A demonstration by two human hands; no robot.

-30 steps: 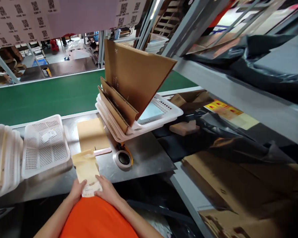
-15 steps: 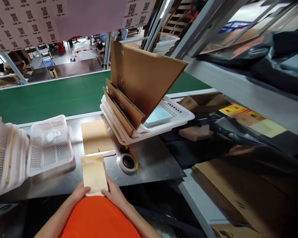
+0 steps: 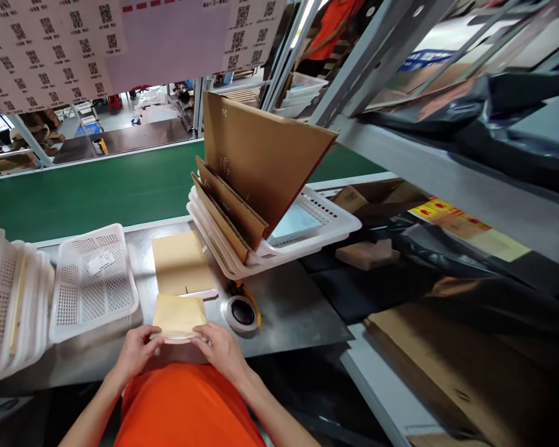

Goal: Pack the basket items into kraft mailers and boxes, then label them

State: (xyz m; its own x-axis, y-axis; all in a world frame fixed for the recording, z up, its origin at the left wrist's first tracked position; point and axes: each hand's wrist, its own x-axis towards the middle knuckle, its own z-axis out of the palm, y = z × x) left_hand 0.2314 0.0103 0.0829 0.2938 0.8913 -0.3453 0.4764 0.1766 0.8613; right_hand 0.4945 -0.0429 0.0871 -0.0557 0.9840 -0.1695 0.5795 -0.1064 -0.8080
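Note:
A small pale-tan padded envelope (image 3: pixel 179 315) lies at the near edge of the metal bench, its white-edged end toward me. My left hand (image 3: pixel 140 349) pinches the left corner of that end between thumb and fingers. At the right corner, my right hand (image 3: pixel 220 347) grips it the same way. Just beyond the envelope is a flat sheet of brown cardboard (image 3: pixel 179 261). To the right of it, a tape roll on a yellow dispenser (image 3: pixel 241 312) rests on the bench.
An empty-looking white basket (image 3: pixel 95 279) stands left, beside a stack of baskets (image 3: pixel 9 304). Cardboard sheets (image 3: pixel 265 161) lean in white trays (image 3: pixel 317 230) at the back right. A green conveyor belt (image 3: pixel 97 198) runs behind. A person in orange (image 3: pixel 333 28) is far off.
Both hands have moved forward from my body onto the bench edge with the envelope, which now lies flatter. A person in orange has come into view at the top.

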